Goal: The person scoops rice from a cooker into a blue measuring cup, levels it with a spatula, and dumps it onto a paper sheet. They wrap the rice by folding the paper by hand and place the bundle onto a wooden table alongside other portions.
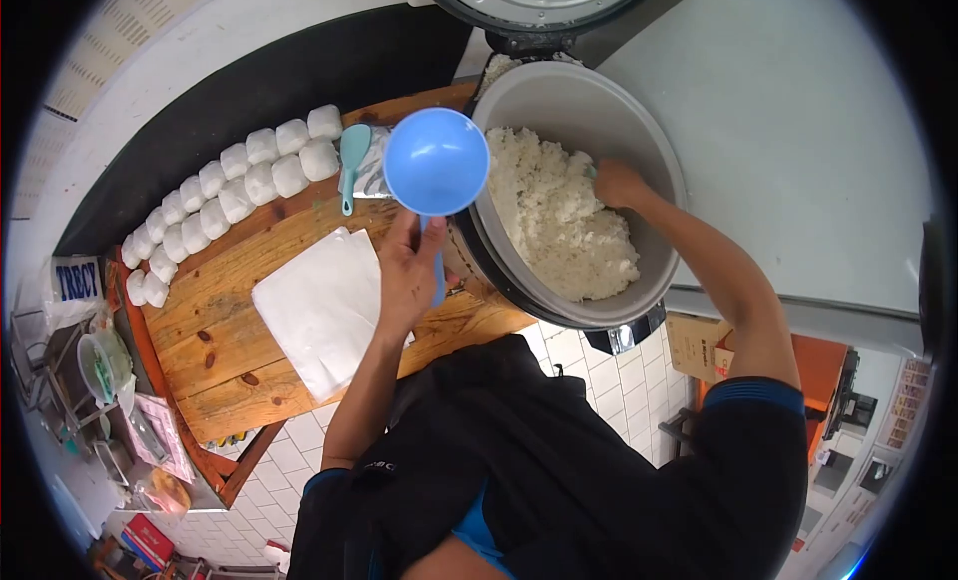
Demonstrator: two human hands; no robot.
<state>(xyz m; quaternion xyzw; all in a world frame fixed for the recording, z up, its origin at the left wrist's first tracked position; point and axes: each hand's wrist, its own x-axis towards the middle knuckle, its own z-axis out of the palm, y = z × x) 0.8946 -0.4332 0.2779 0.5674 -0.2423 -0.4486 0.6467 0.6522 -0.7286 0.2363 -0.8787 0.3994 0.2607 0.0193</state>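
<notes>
My left hand (410,276) is closed round the handle of a blue plastic scoop (436,161). The scoop's round bowl looks empty and is held up between the table and the rice cooker (639,131). Deep in the cooker's grey pot, my right hand (619,185) is closed at the far side of the cooked white rice (559,216). A small bit of a teal utensil (591,170) shows at its fingers; the rest is hidden by the hand and rice. The cooker's lid (544,0) stands raised.
On the wooden table (215,371) lie a stack of white sheets (324,306) and a teal rice paddle (353,161) on foil. Two rows of white wrapped portions (235,196) line the back edge. A pale cabinet surface (768,131) stands right of the cooker.
</notes>
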